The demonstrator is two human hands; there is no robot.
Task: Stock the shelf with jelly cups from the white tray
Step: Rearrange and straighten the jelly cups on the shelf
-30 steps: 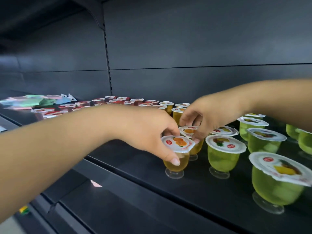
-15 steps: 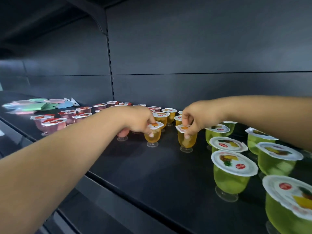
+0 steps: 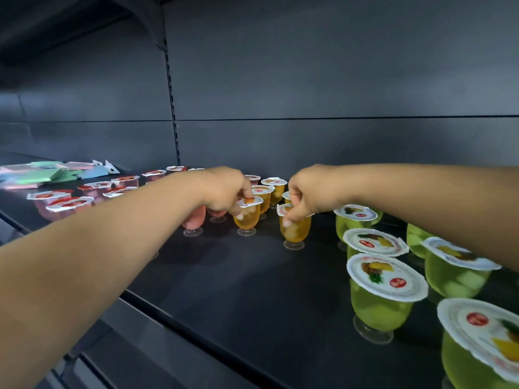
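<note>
Both hands reach over a dark shelf (image 3: 252, 282), and each grips an orange jelly cup by its rim. The left hand (image 3: 224, 192) curls its fingers and thumb round the left cup (image 3: 247, 217), whose foot stands on the shelf. The right hand (image 3: 309, 195) pinches the right cup (image 3: 296, 230) the same way; this cup also stands upright on its clear foot, a little nearer the camera than the left one.

Behind these two, more orange cups (image 3: 273, 189) stand in a short row running toward the back wall (image 3: 309, 80). Just left of the left cup, partly hidden by the left forearm, stands a pink cup (image 3: 193, 220), and further left a group of pink cups (image 3: 70, 204) with red-printed lids fills the shelf. Beyond them, at the far left, lie flat pastel packets (image 3: 50, 174) in green, pink and blue.

On the right stand green cups (image 3: 384, 293), larger in view because they are closer. Their white foil lids carry a fruit picture and a round red logo; the writing inside the logo and round the lid edge is too small and blurred to read. The orange lids show an orange fruit print and a red mark, equally unreadable.

A slotted upright (image 3: 171, 108) runs down the back wall above the left hand. No white tray shows.
</note>
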